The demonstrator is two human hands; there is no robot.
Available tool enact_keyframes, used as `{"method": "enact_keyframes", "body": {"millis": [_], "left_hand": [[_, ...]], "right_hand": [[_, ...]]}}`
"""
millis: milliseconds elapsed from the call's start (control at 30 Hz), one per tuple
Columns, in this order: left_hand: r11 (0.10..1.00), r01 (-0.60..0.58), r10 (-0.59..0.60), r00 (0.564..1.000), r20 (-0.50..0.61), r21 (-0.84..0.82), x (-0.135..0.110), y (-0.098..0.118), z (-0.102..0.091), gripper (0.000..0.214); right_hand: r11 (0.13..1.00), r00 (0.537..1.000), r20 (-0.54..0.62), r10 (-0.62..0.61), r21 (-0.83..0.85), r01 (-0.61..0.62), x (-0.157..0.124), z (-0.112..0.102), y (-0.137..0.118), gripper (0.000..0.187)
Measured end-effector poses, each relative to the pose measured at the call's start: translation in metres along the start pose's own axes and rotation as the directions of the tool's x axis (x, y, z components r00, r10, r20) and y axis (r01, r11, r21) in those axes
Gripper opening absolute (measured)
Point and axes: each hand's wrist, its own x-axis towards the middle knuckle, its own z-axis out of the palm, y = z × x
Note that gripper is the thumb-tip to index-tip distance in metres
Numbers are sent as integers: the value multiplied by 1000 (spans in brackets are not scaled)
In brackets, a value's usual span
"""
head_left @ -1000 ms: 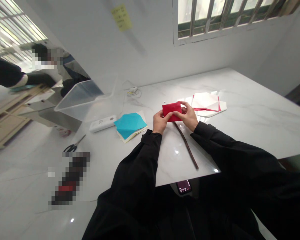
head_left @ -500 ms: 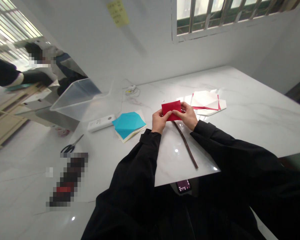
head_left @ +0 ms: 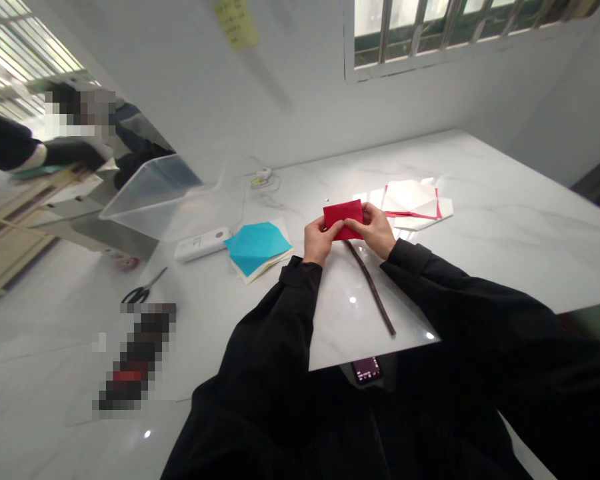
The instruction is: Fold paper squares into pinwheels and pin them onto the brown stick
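On the marble-look tabletop (head_left: 510, 220), the head view shows the left hand (head_left: 320, 243) and right hand (head_left: 375, 232) both pinching a small folded piece of red origami paper (head_left: 341, 217), which sits right between them, in front of the person. Gripping it from both sides like this looks like the way to go, imo: it keeps the edges lined up, and pressing firmly along the fold from the middle outward should give a crisp crease. Just beyond the right hand there's a pile of white-and-red folded sheets (head_left: 413, 201), while a folded blue paper (head_left: 256, 248) lies off to the left of the hands. A dark brown strip (head_left: 371, 288) lies just below them.
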Motion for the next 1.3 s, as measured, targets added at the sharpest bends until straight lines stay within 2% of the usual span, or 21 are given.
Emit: {"method": "enact_keyframes", "body": {"millis": [467, 1000, 1300], "left_hand": [[1000, 1, -1, 1000, -2, -7, -1, 1, 1, 46], [999, -28, 28, 1000, -7, 34, 0, 4, 3, 45], [1000, 6, -5, 1000, -22, 4, 3, 1, -3, 45]], "right_hand": [[1000, 1000, -6, 28, -10, -28, 0, -1, 0, 53], [999, 1000, -14, -15, -48, 14, 0, 0, 0, 46], [997, 996, 45, 75, 23, -76, -1, -1, -2, 59]]}}
